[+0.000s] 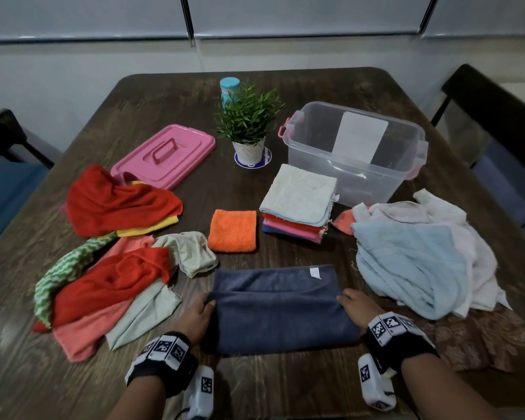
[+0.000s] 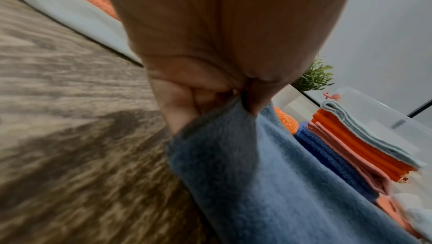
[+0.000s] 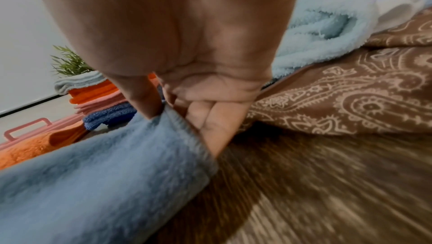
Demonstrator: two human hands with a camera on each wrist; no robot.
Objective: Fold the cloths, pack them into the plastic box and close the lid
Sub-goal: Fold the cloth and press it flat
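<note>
A grey-blue cloth [image 1: 275, 301] lies at the table's near middle, its near half folded partway over the far half. My left hand [image 1: 205, 306] pinches its left corner [image 2: 224, 116] between thumb and fingers. My right hand [image 1: 344, 300] pinches the right corner [image 3: 177, 120] the same way. A stack of folded cloths [image 1: 297, 204] stands beyond, with a folded orange cloth [image 1: 233, 230] beside it. The clear plastic box [image 1: 355, 150] is open at the back right. Its pink lid [image 1: 164, 154] lies at the back left.
Loose cloths lie heaped at the left [image 1: 109, 262] and right [image 1: 412, 259], with a brown patterned cloth [image 1: 479, 338] near my right wrist. A potted plant [image 1: 249, 128] and a teal-capped bottle [image 1: 229, 89] stand at the back. Chairs flank the table.
</note>
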